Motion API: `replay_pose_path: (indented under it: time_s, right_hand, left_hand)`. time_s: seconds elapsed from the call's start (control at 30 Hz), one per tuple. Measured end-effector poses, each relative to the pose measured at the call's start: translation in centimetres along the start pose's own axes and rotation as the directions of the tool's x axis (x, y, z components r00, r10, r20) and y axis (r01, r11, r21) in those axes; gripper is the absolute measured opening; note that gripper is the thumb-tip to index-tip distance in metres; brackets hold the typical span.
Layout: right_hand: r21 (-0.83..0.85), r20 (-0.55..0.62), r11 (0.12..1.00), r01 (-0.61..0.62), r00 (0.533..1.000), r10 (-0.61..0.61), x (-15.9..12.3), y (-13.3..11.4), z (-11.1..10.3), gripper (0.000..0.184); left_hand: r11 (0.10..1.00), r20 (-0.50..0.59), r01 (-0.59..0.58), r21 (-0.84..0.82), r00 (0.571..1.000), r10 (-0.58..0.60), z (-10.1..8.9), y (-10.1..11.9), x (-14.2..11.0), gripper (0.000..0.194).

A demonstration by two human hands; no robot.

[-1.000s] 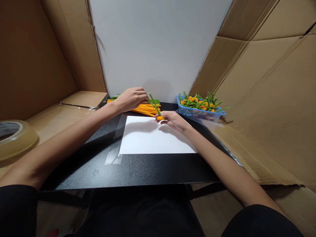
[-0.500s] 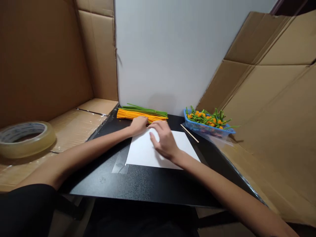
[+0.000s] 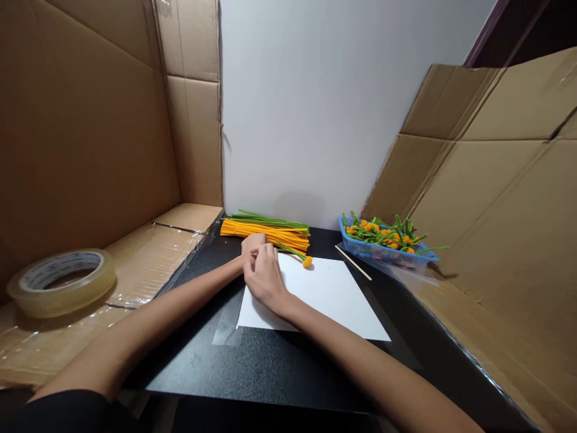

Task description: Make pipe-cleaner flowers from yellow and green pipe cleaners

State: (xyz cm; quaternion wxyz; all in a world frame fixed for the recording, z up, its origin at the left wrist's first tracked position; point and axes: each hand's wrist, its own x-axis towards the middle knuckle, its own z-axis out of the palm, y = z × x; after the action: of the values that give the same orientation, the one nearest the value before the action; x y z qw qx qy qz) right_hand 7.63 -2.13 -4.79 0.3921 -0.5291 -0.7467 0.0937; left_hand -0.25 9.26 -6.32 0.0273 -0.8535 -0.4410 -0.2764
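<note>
My left hand is closed at the sheet's far left corner, in front of the pipe cleaners. Against it, my right hand has its fingers bent inward, and the two hands touch. A small pipe-cleaner flower with a round yellow-orange head and a green stem sticks out to the right from between my hands. The gripped end of its stem is hidden behind my fingers. Beneath my right hand lies a white sheet of paper. Orange pipe cleaners and green pipe cleaners lie bundled just beyond.
A blue basket of finished orange-and-green flowers stands at the back right. A thin wooden stick lies beside the paper. On the cardboard at left rests a wide tape roll. Cardboard walls flank the black table.
My right hand has moved left to meet my left hand, its fingers now curled. The yellow-headed flower has come into sight over the paper. The view has tilted up slightly.
</note>
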Motion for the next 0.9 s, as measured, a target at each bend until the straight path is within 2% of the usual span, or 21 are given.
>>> replay_pose_path:
  time_s: [0.03,0.1,0.17,0.23,0.33,0.43,0.67,0.8,0.9]
  right_hand:
    - [0.009,-0.027,0.999,-0.04,0.999,0.04,0.3,0.4,-0.1,0.025]
    - [0.04,-0.061,0.996,-0.081,0.995,0.083,0.7,1.2,-0.1,0.024]
    - [0.063,-0.075,0.996,-0.058,0.995,0.063,0.5,1.6,0.0,0.02]
    - [0.078,-0.065,0.997,-0.025,0.997,0.03,0.0,1.6,0.3,0.018]
    - [0.112,-0.058,0.993,-0.033,0.998,0.04,-0.6,1.3,0.7,0.02]
    - [0.137,-0.11,0.988,-0.076,0.99,0.091,-0.7,1.1,1.0,0.023]
    - [0.188,-0.113,0.982,0.006,0.994,0.016,-1.1,1.3,1.0,0.024]
    - [0.169,-0.079,0.984,-0.052,0.995,0.066,-0.6,1.8,0.5,0.033]
    - [0.129,-0.069,0.992,0.008,0.998,0.001,-1.2,1.6,0.5,0.038]
  left_hand:
    - [0.994,0.04,0.105,0.023,0.994,-0.106,-0.1,0.1,0.1,0.017]
    - [0.945,0.127,0.32,0.073,0.936,-0.327,-0.5,0.6,0.3,0.015]
    - [0.901,0.175,0.424,0.097,0.883,-0.434,-1.0,1.3,0.5,0.015]
    - [0.873,0.205,0.477,0.103,0.849,-0.488,-1.5,1.8,0.7,0.018]
    - [0.846,0.229,0.522,0.107,0.816,-0.532,-2.1,2.4,0.8,0.022]
    - [0.826,0.235,0.552,0.116,0.793,-0.562,-2.5,2.7,0.7,0.025]
    - [0.812,0.209,0.569,0.128,0.785,-0.583,-2.9,3.3,0.4,0.024]
    - [0.802,0.206,0.583,0.134,0.775,-0.598,-3.1,3.5,0.4,0.025]
    - [0.799,0.2,0.587,0.132,0.774,-0.601,-3.1,3.5,0.3,0.024]
